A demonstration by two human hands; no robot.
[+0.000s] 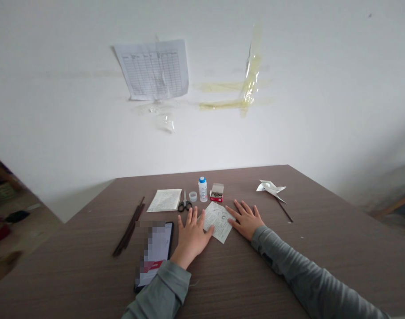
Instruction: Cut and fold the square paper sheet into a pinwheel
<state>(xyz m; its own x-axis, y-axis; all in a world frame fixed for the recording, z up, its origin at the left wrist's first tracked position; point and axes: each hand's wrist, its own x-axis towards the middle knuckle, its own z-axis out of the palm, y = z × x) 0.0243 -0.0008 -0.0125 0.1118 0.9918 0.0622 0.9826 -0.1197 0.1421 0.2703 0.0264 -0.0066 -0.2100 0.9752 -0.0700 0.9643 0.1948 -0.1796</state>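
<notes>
The printed paper slip (218,222) lies flat on the brown table (76,274) between my hands: my left hand (192,237) rests open, its thumb on the slip's edge, and my open right hand (245,219) lies just beside it, grasping nothing.

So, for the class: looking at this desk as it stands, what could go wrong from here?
The open red box of small metal fasteners sits just beyond the right hand; a careless reach might tip it and scatter them. The white bottle with a blue cap stands close by and could be knocked over. The scissors lie beside the printed paper slip, so the left hand might catch them.
</notes>
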